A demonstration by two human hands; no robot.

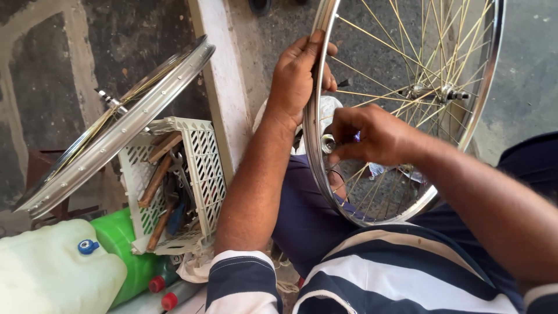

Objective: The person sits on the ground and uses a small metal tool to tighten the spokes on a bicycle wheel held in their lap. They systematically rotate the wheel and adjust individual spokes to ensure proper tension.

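Observation:
A silver bicycle wheel (487, 75) with brass-coloured spokes stands upright on my lap. My left hand (297, 77) grips its rim at the upper left, fingers wrapped over the edge. My right hand (366, 135) reaches between the spokes and pinches a small round metal tool (329, 143) against the inside of the rim. The hub (437, 91) with its axle sits up and to the right of my right hand.
A second silver wheel (119, 128) leans at the left over a white plastic crate (200, 166) holding wooden-handled tools. A white jerrycan (52, 273) and a green container (125, 244) lie at the lower left. A pale concrete post (224, 75) stands behind my left arm.

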